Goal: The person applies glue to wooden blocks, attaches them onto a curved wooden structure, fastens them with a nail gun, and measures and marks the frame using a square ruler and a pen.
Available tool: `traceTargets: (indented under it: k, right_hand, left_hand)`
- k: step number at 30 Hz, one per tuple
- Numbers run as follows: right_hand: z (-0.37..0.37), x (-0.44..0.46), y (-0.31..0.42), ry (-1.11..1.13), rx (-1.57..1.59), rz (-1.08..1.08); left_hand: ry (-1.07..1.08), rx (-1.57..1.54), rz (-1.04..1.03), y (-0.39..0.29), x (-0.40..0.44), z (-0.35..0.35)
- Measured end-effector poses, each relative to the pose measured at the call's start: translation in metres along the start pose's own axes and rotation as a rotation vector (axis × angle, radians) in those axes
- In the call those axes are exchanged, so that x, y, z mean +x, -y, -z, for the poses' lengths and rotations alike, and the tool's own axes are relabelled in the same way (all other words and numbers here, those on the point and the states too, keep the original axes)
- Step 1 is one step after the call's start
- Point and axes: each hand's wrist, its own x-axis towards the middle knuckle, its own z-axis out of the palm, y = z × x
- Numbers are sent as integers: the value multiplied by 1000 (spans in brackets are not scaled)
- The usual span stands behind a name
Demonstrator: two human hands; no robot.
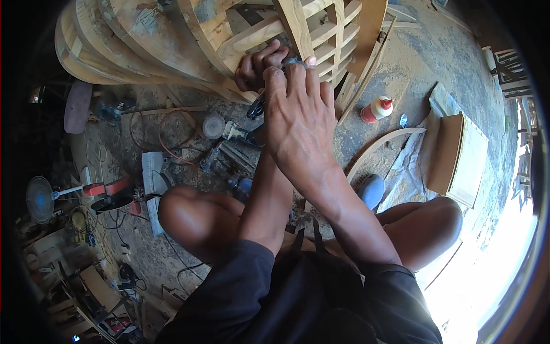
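Both my hands are close together at a curved wooden frame of ribs and slats, which fills the top of the view. My left hand has its fingers curled in by a rib, partly behind the other hand. Across it lies my right hand, back upward, fingers bent over at the rib. A black tool part sticks out below the left fingers, and a small bluish bit shows near the right fingertips. What kind of tool it is stays hidden by the hands.
A glue bottle with a red cap stands on the dusty floor at right, near a curved wood strip and a box. Power tools and cords lie at left, with a fan beyond.
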Motion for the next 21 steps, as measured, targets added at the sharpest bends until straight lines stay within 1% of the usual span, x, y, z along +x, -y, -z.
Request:
traceTargets:
  k: [1, 2, 5, 7, 9, 10, 11, 13, 14, 16, 20, 21]
  right_hand:
    - [1, -2, 0, 3, 17, -20]
    - [7, -5, 2, 4, 16, -17]
    - [34, -7, 0, 22, -8, -65]
    - [48, -3, -13, -233, 306, 33]
    - [49, 11, -25, -344, 500, -55]
    - [40, 23, -42, -396, 508, -13]
    - [39, 28, -52, -300, 482, -125]
    - [19, 48, -81, -398, 387, 106]
    - [14, 55, -95, -396, 386, 113]
    - [11, 67, -112, -259, 320, 260]
    - [8, 80, -116, -223, 316, 297]
    - [5, 82, -121, -234, 308, 368]
  left_hand:
    - [9, 75, -21, -1, 0, 0]
    - [7, 76, -18, 0, -2, -3]
    - [-72, 156, 60, 10, -10, -20]
    - [-111, 92, 73, 19, -13, -28]
    - [-131, 65, 79, 21, -15, -26]
    - [-109, 63, 74, 20, -14, -25]
    - [-92, 60, 69, 20, -12, -24]
    - [-85, 56, 74, 20, -13, -24]
    - [-77, 50, 99, 19, -14, -24]
    - [-71, 44, 127, 20, -16, -25]
    - [-64, 56, 123, 22, -17, -27]
    - [-55, 54, 135, 21, -18, -27]
